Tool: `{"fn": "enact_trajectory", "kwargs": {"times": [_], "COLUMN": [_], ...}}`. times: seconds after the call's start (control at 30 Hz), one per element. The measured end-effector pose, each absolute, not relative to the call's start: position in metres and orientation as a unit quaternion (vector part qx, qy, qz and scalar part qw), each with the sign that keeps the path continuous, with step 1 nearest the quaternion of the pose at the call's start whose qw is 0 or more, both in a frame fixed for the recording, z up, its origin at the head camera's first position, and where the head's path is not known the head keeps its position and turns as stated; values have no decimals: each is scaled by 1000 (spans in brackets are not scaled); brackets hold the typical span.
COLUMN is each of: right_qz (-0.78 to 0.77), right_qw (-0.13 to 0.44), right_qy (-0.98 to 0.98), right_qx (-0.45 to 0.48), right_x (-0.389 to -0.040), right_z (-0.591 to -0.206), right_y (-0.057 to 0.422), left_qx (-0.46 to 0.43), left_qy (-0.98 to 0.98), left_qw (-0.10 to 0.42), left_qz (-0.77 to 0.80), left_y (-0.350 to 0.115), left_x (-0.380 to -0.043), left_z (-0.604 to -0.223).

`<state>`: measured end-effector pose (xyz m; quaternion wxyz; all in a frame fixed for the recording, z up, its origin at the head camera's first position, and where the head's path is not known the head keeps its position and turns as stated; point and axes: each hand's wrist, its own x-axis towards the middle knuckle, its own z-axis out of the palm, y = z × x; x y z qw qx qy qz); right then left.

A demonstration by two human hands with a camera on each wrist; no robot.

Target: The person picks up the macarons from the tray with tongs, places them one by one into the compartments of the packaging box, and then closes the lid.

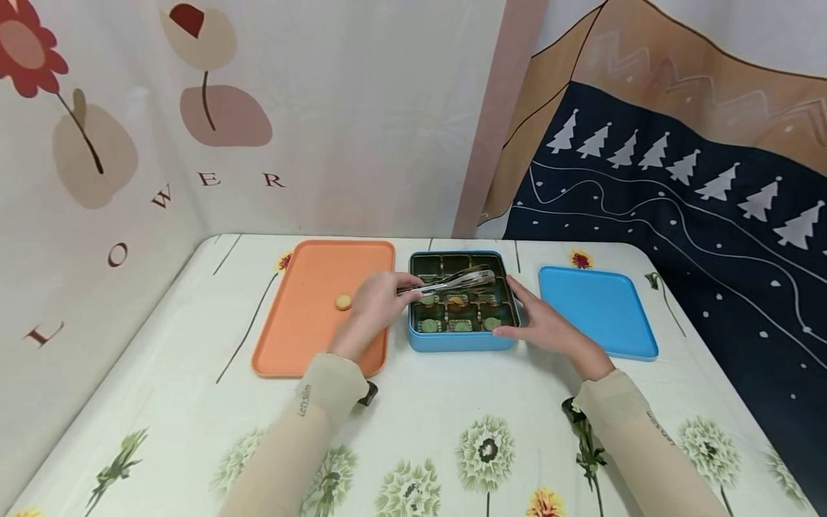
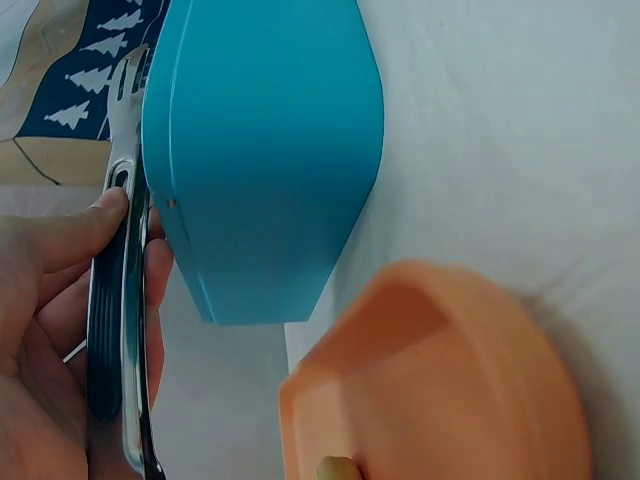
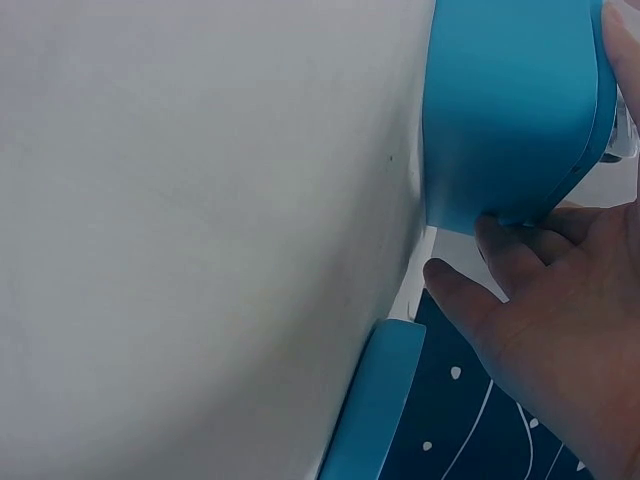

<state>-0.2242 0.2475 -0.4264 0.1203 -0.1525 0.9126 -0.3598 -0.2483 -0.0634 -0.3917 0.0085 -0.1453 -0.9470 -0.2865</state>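
The left hand point(image 1: 375, 307) pinches the metal tongs point(image 1: 452, 282) over the compartmented blue box point(image 1: 461, 343) on the bench point(image 1: 413, 409); the right hand point(image 1: 541, 323), fingers extended and spread, touches the box's right side. An orange tray point(image 1: 316, 345) bearing a round biscuit point(image 1: 344, 302) lies left, a blue tray point(image 1: 597, 312) right.
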Motion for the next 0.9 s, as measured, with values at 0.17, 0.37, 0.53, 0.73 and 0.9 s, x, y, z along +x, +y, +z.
{"fn": "enact_trajectory", "kwargs": {"times": [0.17,0.37,0.53,0.73,0.9], "right_qz": [-362,-360,-358,-358,-357], "right_qw": [121,121,121,116,116], "right_qy": [912,913,913,914,914], "right_qx": [-152,-151,-151,-153,-152], "right_x": [-224,-225,-225,-224,-223], "right_z": [-427,-428,-427,-425,-425], "right_y": [247,248,246,244,244], "left_qx": [-141,-137,-125,-110,-106], "left_qy": [-949,-948,-939,-927,-916], "left_qw": [-2,-17,-29,-30,-17], "left_qz": [-283,-287,-319,-357,-387], "left_y": [-59,-57,-64,-82,-104], "left_x": [-249,-248,-246,-240,-229], "left_z": [-392,-394,-392,-385,-379]}}
